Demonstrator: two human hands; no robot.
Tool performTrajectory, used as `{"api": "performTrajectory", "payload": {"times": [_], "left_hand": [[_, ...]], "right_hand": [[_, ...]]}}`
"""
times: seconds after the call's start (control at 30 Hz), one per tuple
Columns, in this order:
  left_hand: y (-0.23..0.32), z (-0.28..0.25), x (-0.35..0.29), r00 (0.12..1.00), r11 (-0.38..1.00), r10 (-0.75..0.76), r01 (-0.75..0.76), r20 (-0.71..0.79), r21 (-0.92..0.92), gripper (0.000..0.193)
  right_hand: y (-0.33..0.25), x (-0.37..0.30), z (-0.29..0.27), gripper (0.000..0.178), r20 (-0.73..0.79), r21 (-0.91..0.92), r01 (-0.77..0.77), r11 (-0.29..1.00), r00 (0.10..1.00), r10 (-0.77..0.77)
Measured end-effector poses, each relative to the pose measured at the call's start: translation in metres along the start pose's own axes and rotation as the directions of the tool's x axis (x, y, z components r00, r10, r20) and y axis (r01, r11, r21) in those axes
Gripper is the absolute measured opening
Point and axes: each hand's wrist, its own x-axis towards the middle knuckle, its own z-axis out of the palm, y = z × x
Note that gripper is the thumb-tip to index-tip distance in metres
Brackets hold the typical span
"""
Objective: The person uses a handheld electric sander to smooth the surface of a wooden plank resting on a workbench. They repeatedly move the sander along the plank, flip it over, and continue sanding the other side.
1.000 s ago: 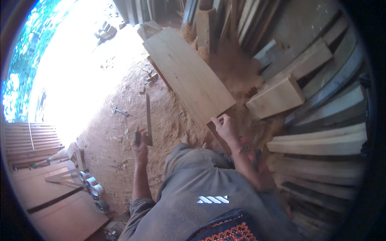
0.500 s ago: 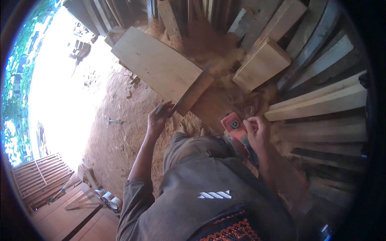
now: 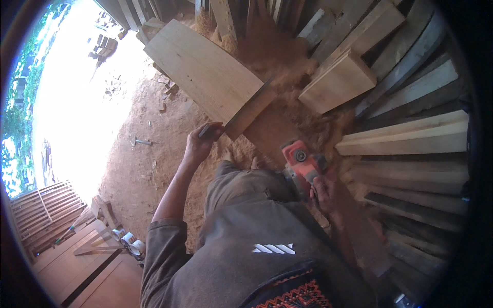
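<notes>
A pale, wide board [image 3: 205, 72] lies at a slant in front of me, resting on wood beneath it. Across its near end runs a thin dark straightedge [image 3: 250, 102]. My left hand [image 3: 197, 143] is closed at the near end of that strip, with a dark grey piece showing between its fingers; whether this is part of the straightedge I cannot tell. By my right thigh sits a red electric planer [image 3: 303, 160] with a round black knob on its front. My right hand [image 3: 323, 192] is wrapped round its rear handle, fingers partly in shadow.
Timber planks [image 3: 405, 134] are stacked along the right side, with a short thick block [image 3: 339, 84] nearer the board. Sawdust and shavings cover the ground [image 3: 138, 174]. A hammer-like tool [image 3: 143, 141] lies at left. Door panels [image 3: 77, 262] and white rolls [image 3: 131, 244] are lower left.
My right hand has gone from beside the planer's front knob back to its rear handle. My left hand has shifted slightly up and left, still by the straightedge.
</notes>
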Motion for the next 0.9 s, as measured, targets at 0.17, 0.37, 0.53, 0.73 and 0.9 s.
{"api": "performTrajectory", "payload": {"times": [0.17,0.37,0.53,0.73,0.9], "left_hand": [[0.0,0.003,0.0,0.999,0.998,0.053,-0.053,0.011,-0.038,0.024],[0.001,0.005,-0.001,0.993,0.993,0.118,-0.118,-0.009,-0.006,0.02],[0.004,0.001,-0.002,0.999,0.959,-0.027,0.02,-0.021,-0.282,0.028],[-0.019,-0.049,-0.064,0.89,0.905,-0.091,-0.113,-0.447,-0.41,0.03],[-0.064,-0.096,-0.137,0.576,0.879,-0.32,-0.115,-0.753,-0.462,0.032]], "right_hand": [[-0.024,0.003,-0.001,0.047,0.042,-0.005,-0.037,0.999,0.998,0.037],[-0.067,0.021,0.012,0.043,0.047,-0.383,0.151,0.911,0.989,-0.144],[-0.099,0.067,0.045,0.053,0.141,-0.454,0.181,0.873,0.981,-0.13],[-0.118,0.121,0.088,0.05,0.165,-0.395,0.185,0.9,0.978,-0.129],[-0.159,0.171,0.132,0.049,0.193,-0.259,0.179,0.949,0.973,-0.13]]}}
